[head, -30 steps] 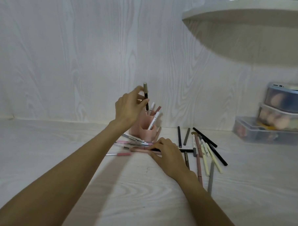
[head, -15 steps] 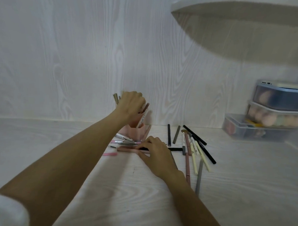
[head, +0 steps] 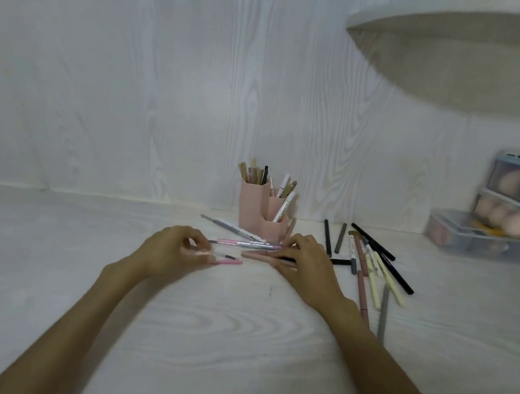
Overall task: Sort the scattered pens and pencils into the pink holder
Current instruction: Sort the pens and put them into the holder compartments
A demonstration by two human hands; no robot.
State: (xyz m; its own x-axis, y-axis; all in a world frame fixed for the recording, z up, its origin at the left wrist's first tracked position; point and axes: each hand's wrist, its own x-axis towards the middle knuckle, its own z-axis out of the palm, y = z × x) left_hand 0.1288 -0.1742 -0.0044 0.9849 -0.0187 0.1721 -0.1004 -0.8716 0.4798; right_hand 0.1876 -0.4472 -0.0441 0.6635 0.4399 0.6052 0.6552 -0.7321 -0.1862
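Pale wood-grain wall (head: pixel 173 97) straight ahead, meeting a matching whitewashed tabletop (head: pixel 217 338) along a thin seam. Up top right, a rounded white shelf (head: pixel 445 24) juts out, throwing a soft shadow beneath. Far right, stacked clear boxes (head: pixel 496 219) sit against the wall, slightly blurred.

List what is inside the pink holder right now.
The pink holder has stepped compartments. The tallest holds tan and black sticks; the lower ones hold a white pen and a few pale and brown ones. Their lower ends are hidden by the walls, so no exact count.
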